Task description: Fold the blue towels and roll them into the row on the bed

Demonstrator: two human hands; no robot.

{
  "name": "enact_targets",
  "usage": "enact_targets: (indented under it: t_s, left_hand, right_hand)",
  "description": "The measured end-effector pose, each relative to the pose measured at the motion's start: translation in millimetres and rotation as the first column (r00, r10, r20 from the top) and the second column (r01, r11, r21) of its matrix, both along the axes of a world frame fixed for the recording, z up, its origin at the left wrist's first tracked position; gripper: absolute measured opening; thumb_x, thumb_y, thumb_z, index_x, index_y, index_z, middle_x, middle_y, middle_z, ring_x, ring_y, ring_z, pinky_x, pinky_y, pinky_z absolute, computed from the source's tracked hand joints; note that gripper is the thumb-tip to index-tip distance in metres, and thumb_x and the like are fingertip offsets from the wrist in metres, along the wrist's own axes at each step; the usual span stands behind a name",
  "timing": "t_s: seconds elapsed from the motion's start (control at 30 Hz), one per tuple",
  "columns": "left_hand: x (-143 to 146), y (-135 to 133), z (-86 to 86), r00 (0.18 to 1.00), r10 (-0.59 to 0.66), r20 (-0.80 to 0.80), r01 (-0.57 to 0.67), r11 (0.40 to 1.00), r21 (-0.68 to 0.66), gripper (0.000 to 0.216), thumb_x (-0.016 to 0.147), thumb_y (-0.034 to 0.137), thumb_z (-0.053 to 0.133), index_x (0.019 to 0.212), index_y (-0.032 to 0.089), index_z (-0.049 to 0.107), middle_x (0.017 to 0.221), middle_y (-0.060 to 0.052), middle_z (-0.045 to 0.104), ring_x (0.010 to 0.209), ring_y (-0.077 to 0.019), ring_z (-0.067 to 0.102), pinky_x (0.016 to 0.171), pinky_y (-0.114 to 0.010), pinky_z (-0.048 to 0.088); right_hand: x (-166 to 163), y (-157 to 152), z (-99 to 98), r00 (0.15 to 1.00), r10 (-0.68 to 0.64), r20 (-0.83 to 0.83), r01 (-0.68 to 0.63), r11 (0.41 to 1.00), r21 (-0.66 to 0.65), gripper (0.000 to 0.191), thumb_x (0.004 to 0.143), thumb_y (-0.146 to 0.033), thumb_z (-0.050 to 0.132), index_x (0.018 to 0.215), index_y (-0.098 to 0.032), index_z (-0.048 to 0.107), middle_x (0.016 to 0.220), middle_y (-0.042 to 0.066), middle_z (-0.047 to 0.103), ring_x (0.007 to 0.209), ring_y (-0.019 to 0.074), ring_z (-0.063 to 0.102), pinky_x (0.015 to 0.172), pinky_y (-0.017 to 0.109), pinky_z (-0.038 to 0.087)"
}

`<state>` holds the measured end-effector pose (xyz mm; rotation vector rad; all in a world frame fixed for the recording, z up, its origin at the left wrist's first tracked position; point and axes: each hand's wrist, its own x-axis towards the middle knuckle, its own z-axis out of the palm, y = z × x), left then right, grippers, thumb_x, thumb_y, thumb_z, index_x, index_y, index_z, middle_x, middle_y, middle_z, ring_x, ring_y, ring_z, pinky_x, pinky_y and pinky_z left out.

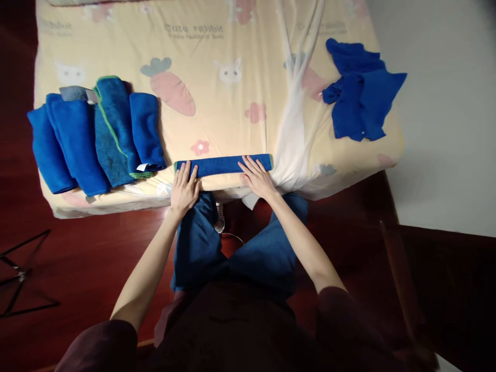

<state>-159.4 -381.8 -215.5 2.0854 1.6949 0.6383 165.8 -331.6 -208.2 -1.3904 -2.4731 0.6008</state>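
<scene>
A blue towel (220, 165), folded into a long narrow strip, lies along the near edge of the bed (232, 103). My left hand (183, 187) lies flat on its left end with fingers stretched out. My right hand (256, 177) rests flat on the strip's right part, fingers spread. Neither hand grips anything.
Several folded blue towels (96, 134) lie side by side at the bed's left. A crumpled heap of blue cloths (358, 93) sits at the far right corner. The yellow sheet has carrot and rabbit prints. Dark red floor (77, 258) lies below, with a black stand's legs (19, 274) at left.
</scene>
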Motion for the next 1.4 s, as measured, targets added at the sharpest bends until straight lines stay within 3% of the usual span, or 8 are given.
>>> enact_targets:
  t_s: [0.3, 0.43, 0.53, 0.63, 0.7, 0.83, 1.1, 1.4]
  left_hand:
    - [-14.9, -13.7, -0.2, 0.992, 0.106, 0.061, -0.106, 0.994, -0.01, 0.065, 0.104, 0.044, 0.046, 0.161, 0.014, 0.045, 0.173, -0.019, 0.032, 0.166, -0.0332, 0.02, 0.135, -0.06, 0.016]
    - [-8.7, -41.0, 9.9, 0.932, 0.281, 0.23, -0.286, 0.958, -0.01, 0.051, 0.099, 0.038, 0.055, 0.145, 0.018, 0.06, 0.163, -0.019, 0.048, 0.156, -0.0333, 0.042, 0.129, -0.055, 0.037]
    - [5.2, -59.7, 17.5, 0.679, 0.555, 0.48, -0.469, 0.831, -0.299, 0.035, 0.092, 0.033, 0.069, 0.124, 0.02, 0.07, 0.132, -0.016, 0.069, 0.125, -0.0294, 0.069, 0.109, -0.046, 0.057]
    - [21.8, -54.9, 23.0, 0.234, 0.754, 0.613, -0.299, 0.656, -0.693, 0.022, 0.088, 0.027, 0.076, 0.107, 0.017, 0.071, 0.108, -0.012, 0.075, 0.1, -0.0229, 0.077, 0.096, -0.037, 0.062]
    - [29.1, -38.3, 26.6, 0.017, 0.793, 0.609, -0.183, 0.601, -0.778, 0.014, 0.09, 0.023, 0.076, 0.099, 0.014, 0.07, 0.104, -0.014, 0.076, 0.096, -0.0204, 0.078, 0.095, -0.033, 0.063]
    - [28.3, -0.1, 33.1, -0.212, 0.811, 0.546, -0.157, 0.523, -0.838, 0.014, 0.095, 0.023, 0.075, 0.091, 0.012, 0.067, 0.091, -0.013, 0.076, 0.085, -0.0187, 0.078, 0.087, -0.03, 0.065]
    - [13.8, 23.8, 25.6, -0.259, 0.853, 0.454, -0.24, 0.398, -0.885, 0.029, 0.089, 0.028, 0.085, 0.099, 0.011, 0.064, 0.074, -0.009, 0.07, 0.074, -0.0215, 0.077, 0.088, -0.037, 0.068]
    - [21.2, 17.7, 27.6, -0.257, 0.663, 0.703, -0.333, 0.622, -0.709, 0.023, 0.084, 0.023, 0.085, 0.089, 0.016, 0.064, 0.07, 0.003, 0.066, 0.066, -0.0092, 0.068, 0.088, -0.028, 0.064]
  right_hand:
    - [16.4, 1.4, -4.6, 0.987, -0.092, -0.134, 0.086, 0.995, -0.046, 0.055, 0.109, -0.026, 0.036, 0.162, -0.023, 0.05, 0.171, 0.004, 0.041, 0.163, 0.0221, 0.032, 0.137, 0.053, 0.024]
    - [25.0, 26.5, 5.8, 0.952, -0.193, -0.238, 0.19, 0.981, -0.034, 0.047, 0.102, -0.017, 0.047, 0.144, -0.02, 0.069, 0.155, 0.009, 0.062, 0.149, 0.0247, 0.053, 0.131, 0.049, 0.039]
    - [37.2, 53.5, 17.3, 0.954, -0.222, -0.202, 0.215, 0.975, -0.057, 0.047, 0.091, -0.012, 0.066, 0.138, -0.018, 0.073, 0.148, 0.012, 0.067, 0.142, 0.0294, 0.06, 0.127, 0.049, 0.043]
    - [45.6, 77.6, 24.7, 0.986, -0.162, -0.04, 0.152, 0.969, -0.196, 0.053, 0.081, -0.011, 0.08, 0.133, -0.019, 0.076, 0.137, 0.013, 0.074, 0.13, 0.0331, 0.069, 0.119, 0.049, 0.051]
    - [45.8, 90.2, 26.5, 0.993, -0.097, 0.064, 0.111, 0.956, -0.273, 0.056, 0.076, -0.012, 0.085, 0.131, -0.02, 0.077, 0.132, 0.012, 0.076, 0.125, 0.0329, 0.072, 0.114, 0.046, 0.055]
    - [36.9, 106.2, 26.1, 0.986, -0.007, 0.164, 0.058, 0.949, -0.309, 0.059, 0.067, -0.013, 0.092, 0.124, -0.021, 0.079, 0.126, 0.011, 0.079, 0.12, 0.0305, 0.075, 0.108, 0.039, 0.059]
    - [29.1, 111.2, 24.9, 0.962, 0.032, 0.271, 0.059, 0.945, -0.323, 0.053, 0.065, -0.018, 0.094, 0.116, -0.022, 0.08, 0.118, 0.01, 0.08, 0.112, 0.0297, 0.076, 0.097, 0.037, 0.061]
    - [26.9, 107.2, 27.1, 0.958, 0.03, 0.285, 0.088, 0.916, -0.392, 0.036, 0.064, -0.015, 0.092, 0.098, -0.02, 0.082, 0.098, 0.008, 0.081, 0.096, 0.0286, 0.078, 0.083, 0.035, 0.062]
